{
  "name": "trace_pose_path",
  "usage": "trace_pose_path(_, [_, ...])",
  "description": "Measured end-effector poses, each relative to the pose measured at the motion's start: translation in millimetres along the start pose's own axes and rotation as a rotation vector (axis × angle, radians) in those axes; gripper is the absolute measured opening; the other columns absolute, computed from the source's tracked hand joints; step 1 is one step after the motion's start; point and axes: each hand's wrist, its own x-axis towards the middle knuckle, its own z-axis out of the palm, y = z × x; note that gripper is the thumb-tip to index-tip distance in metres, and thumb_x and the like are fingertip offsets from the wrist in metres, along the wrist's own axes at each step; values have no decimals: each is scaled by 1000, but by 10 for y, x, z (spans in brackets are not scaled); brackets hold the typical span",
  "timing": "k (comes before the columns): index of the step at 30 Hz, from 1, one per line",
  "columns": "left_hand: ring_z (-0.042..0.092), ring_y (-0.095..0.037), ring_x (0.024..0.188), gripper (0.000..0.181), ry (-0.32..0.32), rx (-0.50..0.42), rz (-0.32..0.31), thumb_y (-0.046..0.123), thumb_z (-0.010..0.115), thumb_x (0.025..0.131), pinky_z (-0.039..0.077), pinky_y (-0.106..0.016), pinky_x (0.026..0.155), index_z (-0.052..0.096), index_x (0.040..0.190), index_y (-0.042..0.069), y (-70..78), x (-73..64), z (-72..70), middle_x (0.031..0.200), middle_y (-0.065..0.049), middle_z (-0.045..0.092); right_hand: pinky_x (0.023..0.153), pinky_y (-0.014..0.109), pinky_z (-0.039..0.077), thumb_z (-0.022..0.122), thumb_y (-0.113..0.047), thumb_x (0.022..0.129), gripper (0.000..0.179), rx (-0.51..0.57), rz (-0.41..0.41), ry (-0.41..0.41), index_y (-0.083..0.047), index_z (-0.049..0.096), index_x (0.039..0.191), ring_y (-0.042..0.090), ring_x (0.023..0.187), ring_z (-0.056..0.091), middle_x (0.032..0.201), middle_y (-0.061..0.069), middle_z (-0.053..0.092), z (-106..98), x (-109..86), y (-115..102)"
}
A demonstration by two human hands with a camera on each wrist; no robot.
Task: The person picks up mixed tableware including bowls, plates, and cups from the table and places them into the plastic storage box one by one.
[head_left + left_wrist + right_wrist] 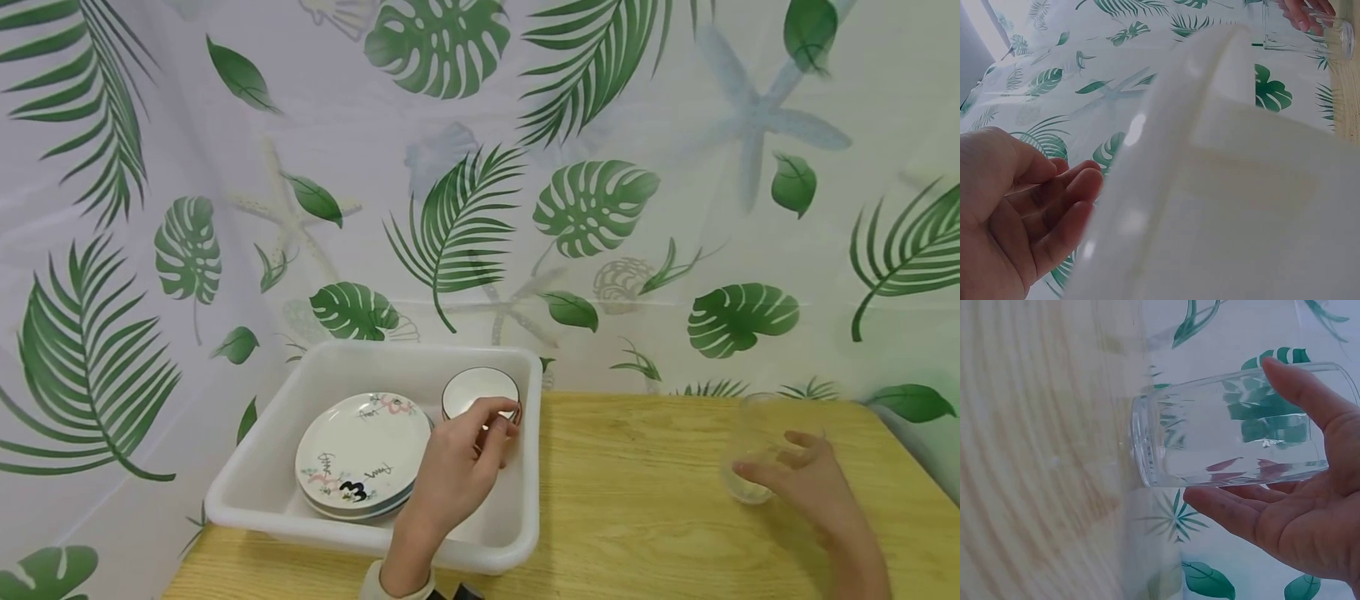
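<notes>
My right hand [813,487] holds a clear drinking glass [1200,440] at the right side of the table, thumb on one side and fingers on the other. In the right wrist view its thick base is right at the wooden surface. My left hand [453,467] hovers over the right part of a white plastic basin [300,525], its fingers loosely bent with nothing between them. Beyond its fingertips in the head view is a white bowl [476,387] with a dark rim, partly hidden by the hand. Left of that hand lies a stack of white plates [360,450] with printed drawings.
The basin stands on the left of a wooden table [630,500], close to the back wall. A white cloth with green leaves and starfish [480,108] covers the walls behind and to the left.
</notes>
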Motion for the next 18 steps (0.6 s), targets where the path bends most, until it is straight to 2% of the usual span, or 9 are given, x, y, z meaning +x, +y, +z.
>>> trace_pose_path(1, [58, 1, 57, 21, -3, 0, -3, 1, 56, 98, 48, -14, 52, 67, 113, 10, 0, -2, 5, 85, -1, 73, 81, 28, 48, 68, -34, 94, 110, -7, 2, -3, 16, -13, 148, 60, 134, 26, 146, 51, 12, 33, -20, -4])
trace_pose_path(4, [58, 0, 57, 21, -7, -7, -4, 0, 56, 98, 49, -15, 52, 67, 113, 10, 0, -7, 19, 85, -3, 73, 80, 29, 49, 69, -35, 93, 110, -40, -5, -19, 18, -11, 147, 60, 133, 29, 145, 50, 16, 117, -71, -30])
trace_pose_path(8, [58, 0, 56, 20, -4, -10, 0, 1, 56, 98, 48, -14, 52, 67, 113, 9, 11, -11, 27, 85, -3, 73, 86, 42, 52, 69, -36, 93, 106, -85, -33, -65, 19, -3, 147, 60, 132, 32, 144, 49, 24, 217, -119, -107])
trace_pose_path(11, [58, 1, 56, 20, -8, -6, 5, 1, 56, 98, 48, -14, 52, 67, 113, 9, 22, -6, 26, 85, -2, 73, 87, 47, 54, 69, -38, 93, 103, -95, -34, -113, 18, 2, 148, 57, 129, 38, 144, 47, 29, 293, -159, -188])
trace_pose_path(18, [57, 1, 56, 20, -39, -23, 11, 1, 56, 99, 47, -14, 51, 67, 114, 7, 34, -10, 60, 85, -4, 73, 84, 47, 56, 72, -38, 91, 99, -101, -46, -161, 14, 11, 148, 49, 120, 52, 139, 46, 35, 463, -244, -348])
